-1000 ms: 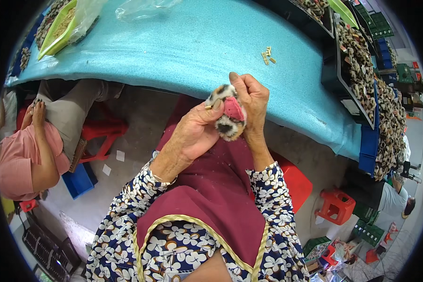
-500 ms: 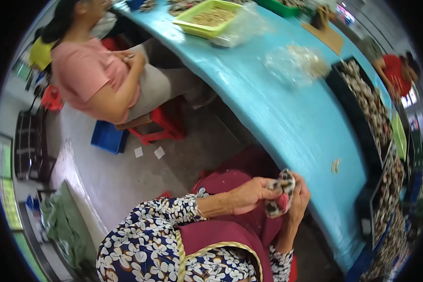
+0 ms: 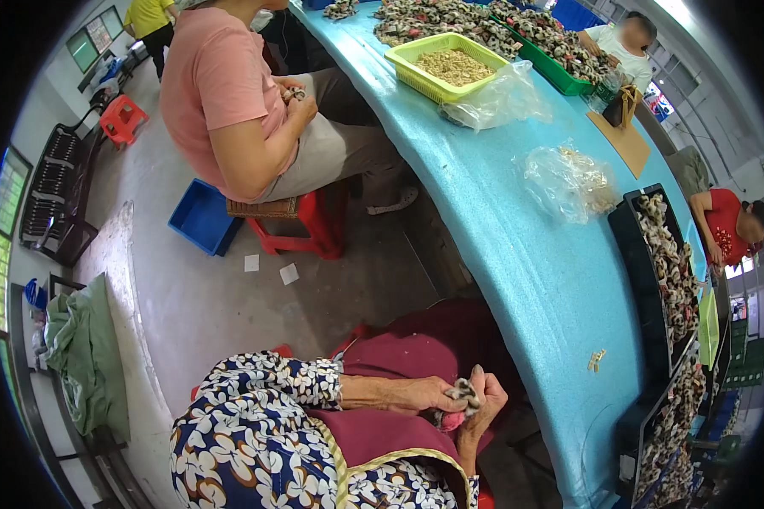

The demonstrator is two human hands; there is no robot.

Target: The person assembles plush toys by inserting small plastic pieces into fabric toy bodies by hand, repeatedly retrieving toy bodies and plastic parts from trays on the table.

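Observation:
Over my dark red apron, both hands are on a small plush piece with a black, white and tan spotted pattern and a pink part. My left hand pinches it from the left. Around its right side curl the fingers of my right hand, with the thumb pointing up. The fingers cover part of the piece, so its full shape does not show. To the right, on the blue-covered table, lie a few small tan pieces.
Black trays full of similar spotted pieces line the table's right side. A clear plastic bag and a yellow-green basket of small tan pieces sit farther off. A co-worker in pink sits on a red stool beside a blue bin.
The view has tilted up, showing more of the far table. My hands have moved lower and left in the picture with the plush piece, which is turned and more covered by fingers.

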